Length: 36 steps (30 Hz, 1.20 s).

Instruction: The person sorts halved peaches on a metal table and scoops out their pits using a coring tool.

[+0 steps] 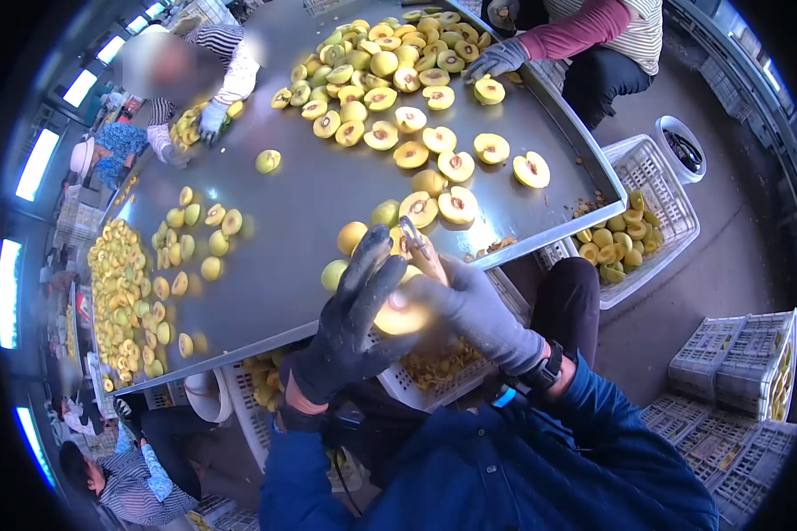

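Observation:
My left hand [354,310], in a dark glove, is closed around a halved yellow fruit [400,314] near the table's front edge. In a grey glove, my right hand [483,310] grips the wooden handle of a small tool [423,252]; its metal end points up and away from me. The fingertips of that hand are blurred beside the fruit. Just beyond my hands, cut halves [457,204] and whole fruits [352,237] lie on the metal table [266,257]. Several halves show brown pits or hollows.
A large fruit pile [390,53] covers the table's far side; another [119,301] lies left. Crates [673,212] stand right and below the edge, near a white bucket [679,149]. Co-workers' gloved hands [498,58] reach in at far right and far left [212,119].

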Each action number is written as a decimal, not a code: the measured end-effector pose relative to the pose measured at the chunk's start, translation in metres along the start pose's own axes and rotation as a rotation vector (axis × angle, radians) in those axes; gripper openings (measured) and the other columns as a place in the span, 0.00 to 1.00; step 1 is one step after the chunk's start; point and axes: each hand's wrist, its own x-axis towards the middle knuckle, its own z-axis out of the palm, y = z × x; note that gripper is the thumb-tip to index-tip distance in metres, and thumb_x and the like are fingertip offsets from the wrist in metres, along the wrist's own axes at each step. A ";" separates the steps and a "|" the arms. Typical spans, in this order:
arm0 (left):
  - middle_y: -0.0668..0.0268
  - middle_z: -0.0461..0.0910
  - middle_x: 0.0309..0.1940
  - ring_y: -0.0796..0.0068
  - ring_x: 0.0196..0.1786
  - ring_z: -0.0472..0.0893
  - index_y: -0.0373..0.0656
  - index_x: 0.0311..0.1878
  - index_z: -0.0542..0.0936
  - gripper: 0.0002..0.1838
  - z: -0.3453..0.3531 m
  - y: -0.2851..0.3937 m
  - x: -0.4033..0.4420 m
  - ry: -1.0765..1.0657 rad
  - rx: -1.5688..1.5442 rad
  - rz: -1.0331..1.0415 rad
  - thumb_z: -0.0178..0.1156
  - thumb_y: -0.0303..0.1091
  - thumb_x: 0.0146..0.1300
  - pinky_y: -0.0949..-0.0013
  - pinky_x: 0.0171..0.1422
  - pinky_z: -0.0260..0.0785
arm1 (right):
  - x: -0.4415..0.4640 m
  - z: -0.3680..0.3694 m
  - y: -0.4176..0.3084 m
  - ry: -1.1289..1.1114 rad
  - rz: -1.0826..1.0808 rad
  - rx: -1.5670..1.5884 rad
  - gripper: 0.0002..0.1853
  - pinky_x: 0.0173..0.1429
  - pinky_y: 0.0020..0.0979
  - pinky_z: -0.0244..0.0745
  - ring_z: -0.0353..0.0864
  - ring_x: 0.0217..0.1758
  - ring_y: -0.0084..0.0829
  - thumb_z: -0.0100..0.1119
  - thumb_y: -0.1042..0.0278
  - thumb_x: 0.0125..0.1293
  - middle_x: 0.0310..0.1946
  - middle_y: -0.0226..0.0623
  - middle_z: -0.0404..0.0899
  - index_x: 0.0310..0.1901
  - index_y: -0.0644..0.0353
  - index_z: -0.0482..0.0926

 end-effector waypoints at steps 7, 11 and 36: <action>0.49 0.62 0.72 0.50 0.74 0.63 0.38 0.73 0.61 0.35 0.057 0.047 -0.042 0.510 -0.302 -0.359 0.54 0.51 0.72 0.51 0.76 0.56 | -0.045 0.033 0.017 0.079 0.105 0.321 0.22 0.41 0.22 0.73 0.78 0.38 0.19 0.58 0.55 0.70 0.40 0.33 0.80 0.53 0.68 0.75; 0.52 0.63 0.71 0.57 0.72 0.65 0.38 0.73 0.60 0.33 0.062 0.067 -0.046 0.826 -0.659 -0.506 0.46 0.52 0.76 0.56 0.75 0.58 | -0.059 0.029 0.036 -0.025 -0.150 -0.178 0.18 0.39 0.29 0.76 0.82 0.33 0.28 0.57 0.53 0.71 0.33 0.36 0.82 0.50 0.61 0.76; 0.56 0.75 0.57 0.63 0.59 0.75 0.35 0.61 0.72 0.26 0.041 0.083 -0.033 0.621 -0.573 -0.613 0.38 0.47 0.79 0.61 0.67 0.66 | -0.075 0.004 0.021 -0.035 -0.706 -1.349 0.12 0.20 0.38 0.72 0.81 0.21 0.39 0.53 0.61 0.69 0.28 0.35 0.76 0.53 0.45 0.74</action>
